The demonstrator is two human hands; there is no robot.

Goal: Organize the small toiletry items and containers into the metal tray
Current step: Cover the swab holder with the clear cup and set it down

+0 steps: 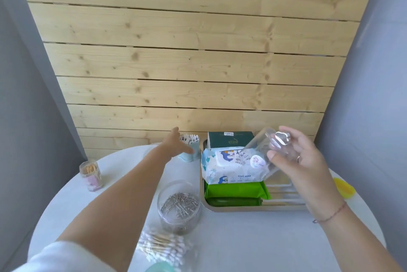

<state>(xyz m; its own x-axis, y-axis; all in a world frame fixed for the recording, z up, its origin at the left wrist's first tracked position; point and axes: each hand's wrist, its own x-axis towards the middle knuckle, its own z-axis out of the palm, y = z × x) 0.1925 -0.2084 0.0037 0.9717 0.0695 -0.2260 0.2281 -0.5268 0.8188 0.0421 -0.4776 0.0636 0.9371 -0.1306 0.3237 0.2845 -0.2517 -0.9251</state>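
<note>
My right hand grips a clear plastic container, tilted, above the right part of the metal tray. The tray holds a white and blue wipes pack, a green pack, a dark green tube and a dark green box. My left hand reaches out with straight fingers beside a pale blue cup of cotton swabs, just left of the tray. I cannot tell whether it touches the cup.
On the round white table stand a clear jar of metal pins, a clear box of cotton swabs at the near edge, and a toothpick holder at the left. A yellow thing lies at the right edge. A wooden wall stands behind.
</note>
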